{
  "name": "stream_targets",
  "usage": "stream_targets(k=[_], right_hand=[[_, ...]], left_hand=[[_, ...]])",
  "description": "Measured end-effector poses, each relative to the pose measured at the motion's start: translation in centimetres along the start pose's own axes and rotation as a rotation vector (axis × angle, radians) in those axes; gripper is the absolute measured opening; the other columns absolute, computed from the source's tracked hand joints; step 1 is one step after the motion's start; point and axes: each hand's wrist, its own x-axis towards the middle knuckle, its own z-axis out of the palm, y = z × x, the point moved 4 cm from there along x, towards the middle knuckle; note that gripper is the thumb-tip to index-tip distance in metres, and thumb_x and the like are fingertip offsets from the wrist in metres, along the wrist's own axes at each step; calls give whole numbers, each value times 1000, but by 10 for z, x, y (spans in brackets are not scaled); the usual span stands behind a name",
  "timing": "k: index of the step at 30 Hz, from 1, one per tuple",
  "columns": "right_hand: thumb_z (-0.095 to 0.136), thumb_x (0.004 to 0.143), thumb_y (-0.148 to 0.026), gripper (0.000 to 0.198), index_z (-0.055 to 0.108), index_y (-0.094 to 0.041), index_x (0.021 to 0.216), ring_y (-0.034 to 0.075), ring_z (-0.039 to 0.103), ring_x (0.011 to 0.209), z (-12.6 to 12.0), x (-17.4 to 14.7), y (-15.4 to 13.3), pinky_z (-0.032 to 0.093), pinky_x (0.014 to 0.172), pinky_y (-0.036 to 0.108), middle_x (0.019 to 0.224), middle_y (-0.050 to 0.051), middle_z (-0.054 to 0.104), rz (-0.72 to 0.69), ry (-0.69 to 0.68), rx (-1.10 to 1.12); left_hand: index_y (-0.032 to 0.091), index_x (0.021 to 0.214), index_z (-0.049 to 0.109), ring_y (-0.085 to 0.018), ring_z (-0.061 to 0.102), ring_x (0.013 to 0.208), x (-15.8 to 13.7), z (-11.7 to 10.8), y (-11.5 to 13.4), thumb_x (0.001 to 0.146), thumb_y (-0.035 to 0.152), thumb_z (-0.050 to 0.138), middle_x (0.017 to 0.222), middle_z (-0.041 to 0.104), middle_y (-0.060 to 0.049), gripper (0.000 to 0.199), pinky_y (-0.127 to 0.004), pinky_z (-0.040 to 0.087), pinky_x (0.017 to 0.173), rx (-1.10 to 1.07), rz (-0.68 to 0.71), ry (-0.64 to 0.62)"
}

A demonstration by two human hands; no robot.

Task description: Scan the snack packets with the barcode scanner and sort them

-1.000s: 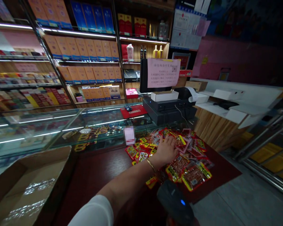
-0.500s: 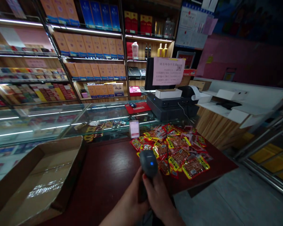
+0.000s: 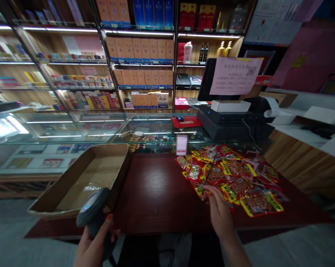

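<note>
My left hand [image 3: 93,243] is wrapped around a dark barcode scanner [image 3: 93,209] with a small blue light, held up by the near corner of an open cardboard box [image 3: 75,193]. On the right, my right hand [image 3: 219,209] has its fingers curled at the near-left edge of a spread of snack packets [image 3: 239,185]. A thin dark cable [image 3: 212,167] runs across the packets down to these fingertips, which appear to pinch it. The packets are red and yellow with clear windows, heaped over one another on the dark red tabletop [image 3: 153,189].
Behind the tabletop stands a glass display counter [image 3: 95,128]. A small card [image 3: 181,144], blurred out, stands by the packets. Farther back are a monitor [image 3: 207,79] with a pink notice, a black cash drawer [image 3: 231,126] and a red mouse pad [image 3: 186,122]. Boxed goods fill the shelves.
My hands were together around the scanner; now they are apart. The left has carried the scanner left toward the cardboard box, and the right has let go of it. The view has shifted left.
</note>
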Motion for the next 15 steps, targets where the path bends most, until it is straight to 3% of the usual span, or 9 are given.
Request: stream_targets(k=[2, 5, 9, 12, 15], right_hand=[[39, 103, -46, 43, 60, -18, 128, 28, 74, 98, -21, 13, 19, 60, 87, 46, 126, 19, 72, 14, 116, -90], [46, 98, -45, 37, 67, -20, 116, 33, 69, 111, -28, 31, 25, 54, 97, 51, 120, 18, 74, -68, 125, -228], [52, 94, -33, 32, 72, -21, 116, 31, 67, 119, 14, 50, 7, 45, 111, 49, 124, 14, 75, -258, -70, -424], [61, 83, -19, 53, 65, -9, 135, 44, 53, 137, 52, 60, -1, 26, 121, 64, 143, 25, 65, -326, -142, -590], [68, 72, -12, 70, 60, 7, 138, 56, 48, 137, 74, 68, 1, 23, 118, 73, 141, 38, 60, -327, -162, -699]], left_hand=[[19, 89, 64, -15, 64, 57, 2, -14, 4, 49, 52, 93, 64, 67, 5, 60, -27, 57, 61, -7, 25, 47], [17, 86, 66, -16, 65, 59, 2, -29, 8, 53, 53, 90, 65, 69, 2, 54, -24, 53, 56, 31, 105, 84], [16, 81, 67, -17, 62, 57, -6, -35, 6, 55, 57, 88, 60, 68, 1, 53, -24, 49, 52, 151, 156, 62], [17, 78, 66, -17, 59, 54, -15, -38, -1, 59, 63, 85, 56, 65, 0, 53, -25, 45, 50, 224, 171, 42], [17, 76, 67, -18, 60, 55, -25, -47, -13, 60, 70, 82, 58, 66, -1, 57, -27, 47, 52, 243, 178, 48]])
